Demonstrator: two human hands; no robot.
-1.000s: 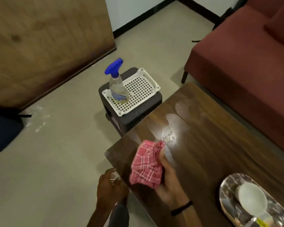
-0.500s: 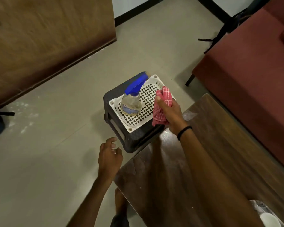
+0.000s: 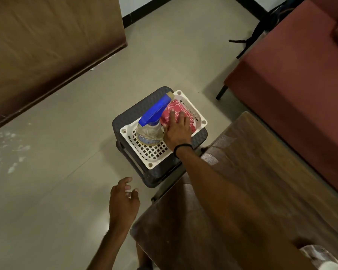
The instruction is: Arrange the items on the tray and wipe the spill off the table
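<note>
— How far along is the task judged to be?

— Nearly finished, it seems. The red checked cloth (image 3: 176, 109) is laid in the white tray (image 3: 150, 165), just beside the spray bottle (image 3: 150, 129). The bottle stands upright in the same tray, which is set on a dark stool (image 3: 129, 117).

— And the hands?

— The right hand (image 3: 177, 131) is pressed flat on the cloth with fingers straight, and nothing is gripped. The left hand (image 3: 123, 201) is held over the floor, loosely curled, with nothing in it.

— Is the spill wiped?

— No puddle can be made out on the tabletop (image 3: 252, 182). A pale patch (image 3: 210, 158) is seen near its corner, but whether it is residue or glare cannot be told.

— What is left?

— A shiny dish (image 3: 318, 256) is cut off at the lower edge, so whether it needs arranging cannot be judged.
</note>
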